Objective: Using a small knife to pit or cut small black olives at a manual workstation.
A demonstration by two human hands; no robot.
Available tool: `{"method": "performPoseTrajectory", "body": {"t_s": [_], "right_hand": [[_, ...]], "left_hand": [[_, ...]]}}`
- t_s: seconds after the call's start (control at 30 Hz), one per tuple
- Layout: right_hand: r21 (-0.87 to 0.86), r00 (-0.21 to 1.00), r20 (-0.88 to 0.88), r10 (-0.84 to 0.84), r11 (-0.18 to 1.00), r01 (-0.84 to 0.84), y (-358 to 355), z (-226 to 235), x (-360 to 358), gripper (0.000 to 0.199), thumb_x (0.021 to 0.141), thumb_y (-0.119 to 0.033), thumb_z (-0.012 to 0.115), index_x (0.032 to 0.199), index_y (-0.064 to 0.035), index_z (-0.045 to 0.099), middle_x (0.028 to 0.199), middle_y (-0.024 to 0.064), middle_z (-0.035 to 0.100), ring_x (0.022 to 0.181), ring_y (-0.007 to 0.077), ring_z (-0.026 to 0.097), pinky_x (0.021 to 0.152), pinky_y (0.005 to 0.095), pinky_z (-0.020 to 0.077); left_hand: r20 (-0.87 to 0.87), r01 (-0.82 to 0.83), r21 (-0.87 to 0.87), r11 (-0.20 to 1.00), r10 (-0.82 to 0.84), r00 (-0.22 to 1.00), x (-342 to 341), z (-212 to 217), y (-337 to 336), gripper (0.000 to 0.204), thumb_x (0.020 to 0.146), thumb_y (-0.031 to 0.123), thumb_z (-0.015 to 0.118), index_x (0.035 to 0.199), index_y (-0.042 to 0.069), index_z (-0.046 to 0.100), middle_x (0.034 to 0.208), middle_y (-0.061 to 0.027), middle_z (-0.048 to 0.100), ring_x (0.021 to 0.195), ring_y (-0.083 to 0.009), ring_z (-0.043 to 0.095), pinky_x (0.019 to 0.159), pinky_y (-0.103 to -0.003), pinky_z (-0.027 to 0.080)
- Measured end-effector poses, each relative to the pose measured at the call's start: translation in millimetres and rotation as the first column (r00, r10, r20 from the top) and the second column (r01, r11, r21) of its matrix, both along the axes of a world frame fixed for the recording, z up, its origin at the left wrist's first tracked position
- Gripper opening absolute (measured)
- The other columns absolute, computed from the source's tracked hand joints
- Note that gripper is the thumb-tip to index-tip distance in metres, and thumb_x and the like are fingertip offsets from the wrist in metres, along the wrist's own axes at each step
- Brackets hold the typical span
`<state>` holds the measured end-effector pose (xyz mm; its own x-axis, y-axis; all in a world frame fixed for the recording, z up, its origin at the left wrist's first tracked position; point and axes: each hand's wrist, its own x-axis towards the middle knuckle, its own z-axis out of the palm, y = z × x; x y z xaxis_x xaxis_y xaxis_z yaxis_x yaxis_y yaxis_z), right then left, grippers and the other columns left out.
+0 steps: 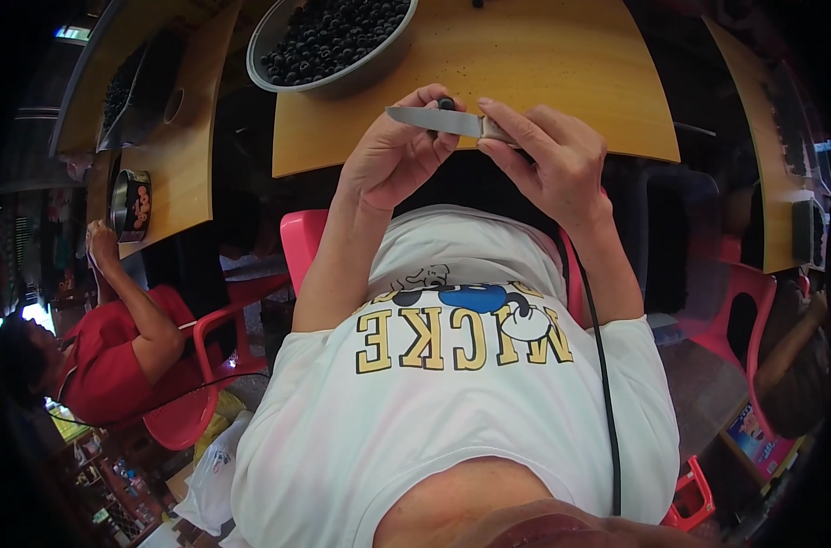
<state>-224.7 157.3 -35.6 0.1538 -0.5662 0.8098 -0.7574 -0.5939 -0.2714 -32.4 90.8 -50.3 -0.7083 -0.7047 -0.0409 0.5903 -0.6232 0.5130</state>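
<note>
Just over the near edge of the table, my right hand [559, 151] is closed around the pale handle of a small knife [434, 120]. Its blade points left and passes in front of my left fingers. Between the fingertips of my left hand [392, 164] is a small dark round piece [446, 103], which looks like those in the bowl. The blade partly covers this piece, so I cannot tell whether it cuts into it. Beyond my left hand stands a wide round bowl [265, 77], heaped with many black round pieces, some with pale marks.
A yellow-brown wooden table [561, 82] lies before me, with tiny dark crumbs on it. To the left, a person in red [127, 352] sits at another table beside a dark round tin [130, 205]. A black cable [603, 384] runs down my right side.
</note>
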Motion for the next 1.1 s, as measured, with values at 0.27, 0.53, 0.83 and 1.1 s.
{"method": "performPoseTrajectory", "body": {"t_s": [0.27, 0.53, 0.83, 1.1], "right_hand": [[0.038, 1.0, -0.003, 0.003, 0.999, -0.003, 1, -3, -3, 0.033, 0.074, -0.021, 0.075, 0.105, -0.0097, 0.069, 0.06, 0.0037, 0.052, 0.049, 0.0168, 0.05, 0.046, 0.0288, 0.04], [0.155, 0.903, 0.322, -0.286, 0.956, 0.247, -33, -38, -46, 0.028, 0.091, -0.025, 0.061, 0.109, -0.0037, 0.067, 0.067, 0.0042, 0.061, 0.059, 0.0101, 0.056, 0.054, 0.0269, 0.0421], [0.397, 0.572, 0.794, -0.206, 0.889, -0.23, -32, -42, -46, 0.035, 0.096, -0.029, 0.055, 0.11, 0.0014, 0.066, 0.064, -0.0043, 0.043, 0.056, 0.0033, 0.033, 0.051, 0.0182, 0.0267], [0.169, 0.014, 0.975, -0.223, 0.699, -0.695, -28, -26, -37, 0.039, 0.099, -0.029, 0.045, 0.125, 0.0002, 0.047, 0.069, 0.0002, 0.052, 0.052, 0.0043, 0.038, 0.046, 0.017, 0.0286]], "left_hand": [[-0.015, 0.045, -0.037, 0.998, -0.046, 0.999, 7, -6, -4, 0.028, 0.083, 0.006, 0.067, 0.106, 0.0, 0.053, 0.106, -0.0135, 0.06, 0.092, -0.0182, 0.062, 0.082, -0.027, 0.054], [-0.102, 0.138, 0.057, 0.989, -0.132, 0.986, 9, 1, -5, 0.022, 0.088, 0.0, 0.059, 0.109, -0.003, 0.052, 0.101, -0.0149, 0.056, 0.084, -0.0175, 0.055, 0.075, -0.025, 0.052], [-0.098, 0.081, 0.118, 0.99, -0.07, 0.993, 10, 4, -3, 0.023, 0.092, 0.004, 0.053, 0.111, -0.008, 0.049, 0.101, -0.0142, 0.054, 0.083, -0.0154, 0.054, 0.074, -0.022, 0.051], [-0.033, 0.079, 0.014, 0.997, -0.079, 0.996, 24, 1, -1, 0.015, 0.094, 0.006, 0.052, 0.106, -0.003, 0.05, 0.103, -0.0137, 0.055, 0.082, -0.0119, 0.057, 0.073, -0.019, 0.055]]}}
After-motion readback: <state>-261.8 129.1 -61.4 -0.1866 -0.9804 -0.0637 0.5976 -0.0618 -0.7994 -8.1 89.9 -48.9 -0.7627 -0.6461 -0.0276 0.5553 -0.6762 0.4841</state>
